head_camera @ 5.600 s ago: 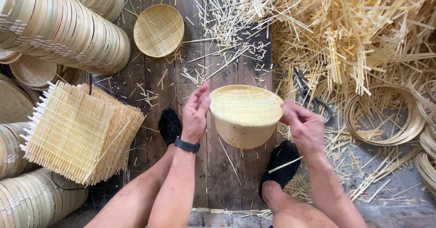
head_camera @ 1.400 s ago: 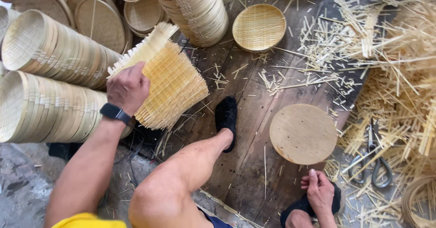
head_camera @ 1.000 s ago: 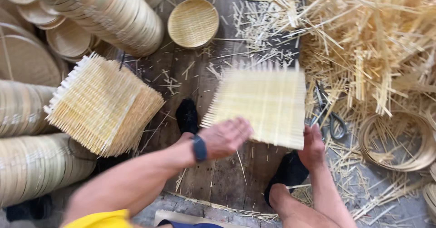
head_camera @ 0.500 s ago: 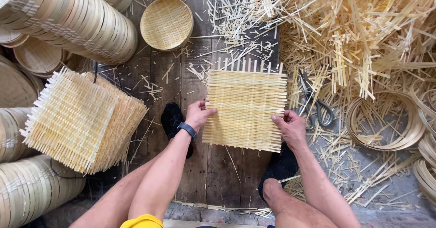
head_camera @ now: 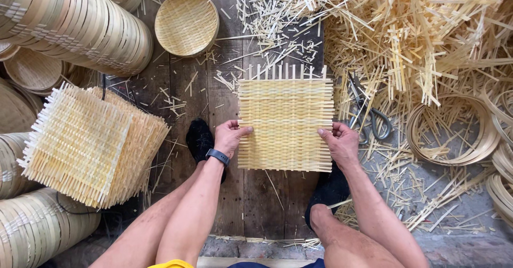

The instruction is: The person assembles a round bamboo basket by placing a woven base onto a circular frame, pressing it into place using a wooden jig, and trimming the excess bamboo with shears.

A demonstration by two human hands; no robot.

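Left hand [head_camera: 230, 138] and right hand [head_camera: 339, 143] each closed on an edge of the square woven mat [head_camera: 285, 124].

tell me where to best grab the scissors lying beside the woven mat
Judging by their pose, grip the scissors at the handle loops, which lie at the near end and look free of straw. Come from the right hand, the closer of the two hands. The blades point away into the bamboo strips, so reaching from the far side seems awkward.
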